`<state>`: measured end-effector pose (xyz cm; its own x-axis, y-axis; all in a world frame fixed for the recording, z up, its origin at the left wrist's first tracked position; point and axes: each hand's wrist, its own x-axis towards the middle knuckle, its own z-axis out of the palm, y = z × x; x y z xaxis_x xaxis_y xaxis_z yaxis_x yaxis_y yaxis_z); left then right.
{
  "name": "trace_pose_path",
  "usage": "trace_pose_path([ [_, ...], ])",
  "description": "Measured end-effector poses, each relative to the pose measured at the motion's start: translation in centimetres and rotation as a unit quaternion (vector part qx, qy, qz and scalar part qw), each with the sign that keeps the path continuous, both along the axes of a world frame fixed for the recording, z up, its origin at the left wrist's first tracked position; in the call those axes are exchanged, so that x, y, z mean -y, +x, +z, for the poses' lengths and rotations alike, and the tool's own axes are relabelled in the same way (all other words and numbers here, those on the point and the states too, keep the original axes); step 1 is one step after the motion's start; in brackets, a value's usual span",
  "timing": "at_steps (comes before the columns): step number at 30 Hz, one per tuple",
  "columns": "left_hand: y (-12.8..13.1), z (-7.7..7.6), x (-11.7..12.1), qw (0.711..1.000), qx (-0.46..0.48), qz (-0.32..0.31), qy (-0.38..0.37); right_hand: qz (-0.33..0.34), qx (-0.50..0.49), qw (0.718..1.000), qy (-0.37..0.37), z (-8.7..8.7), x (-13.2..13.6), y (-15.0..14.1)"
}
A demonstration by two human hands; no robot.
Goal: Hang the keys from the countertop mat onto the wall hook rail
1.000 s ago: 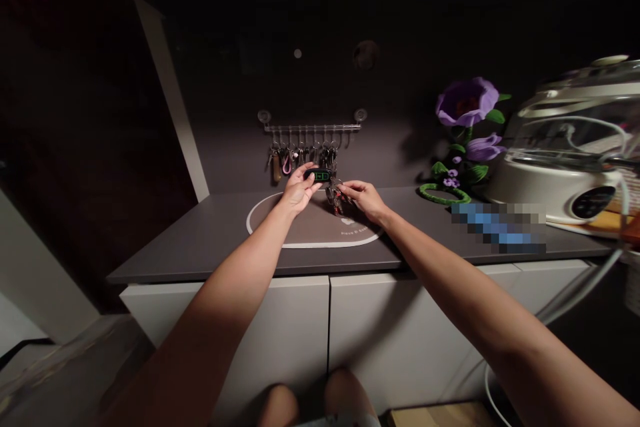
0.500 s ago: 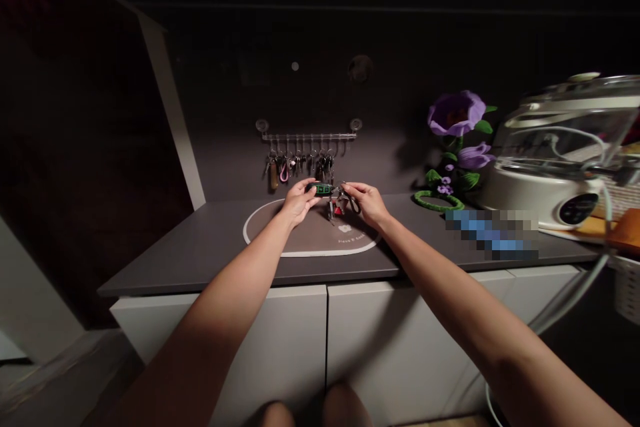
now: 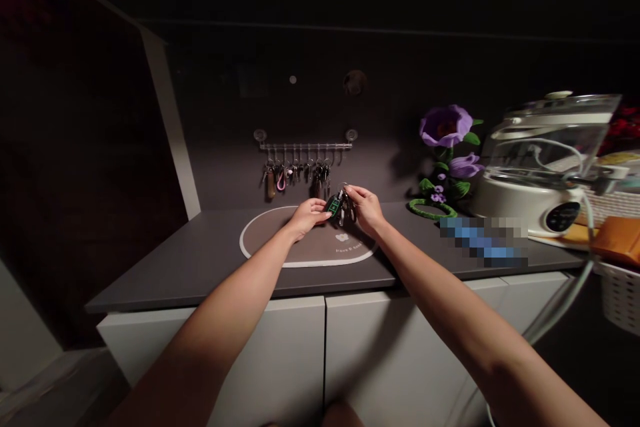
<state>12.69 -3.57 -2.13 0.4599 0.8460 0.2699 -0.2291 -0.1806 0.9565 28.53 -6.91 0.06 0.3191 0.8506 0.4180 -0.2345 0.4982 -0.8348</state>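
Both my hands meet over an oval grey mat (image 3: 280, 250) on a dark counter (image 3: 200, 260). My left hand (image 3: 307, 215) pinches a black key fob with green markings (image 3: 333, 205). My right hand (image 3: 366, 207) is closed on the key ring and hanging keys (image 3: 345, 210) joined to that fob, held just above the mat. Behind them a metal hook rail (image 3: 305, 145) on the wall carries several bunches of keys (image 3: 295, 173).
A purple fabric flower with green coil (image 3: 445, 147) stands right of the mat. Farther right sit a white appliance with a clear lid (image 3: 543, 160), its cable, an orange object (image 3: 620, 240) and a white basket (image 3: 623, 293). White cabinet doors (image 3: 325, 347) lie below the counter.
The view has drifted so the counter sits lower and left. My hands have drawn closer together and the fob has tilted from level to slanted, nearer the right hand.
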Motion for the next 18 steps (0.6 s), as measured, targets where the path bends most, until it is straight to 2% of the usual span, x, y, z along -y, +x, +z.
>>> trace_pose_path([
  [4, 0.3, 0.0, 0.1, 0.999, -0.009, 0.014, 0.037, -0.012, -0.009, 1.000, 0.003, 0.5, -0.3, 0.0],
  [9, 0.4, -0.1, -0.4, 0.995, -0.022, 0.076, 0.058, -0.026, 0.006, 1.000, 0.003, 1.4, -1.1, 0.5],
  [14, 0.4, -0.3, -1.1, 0.986, -0.029, 0.146, 0.078, -0.052, 0.035, 0.998, 0.013, 2.2, -3.1, 1.0],
  [18, 0.5, -0.4, -1.4, 0.979, -0.037, 0.179, 0.087, -0.083, 0.053, 0.995, 0.022, 3.3, -4.7, 1.0],
])
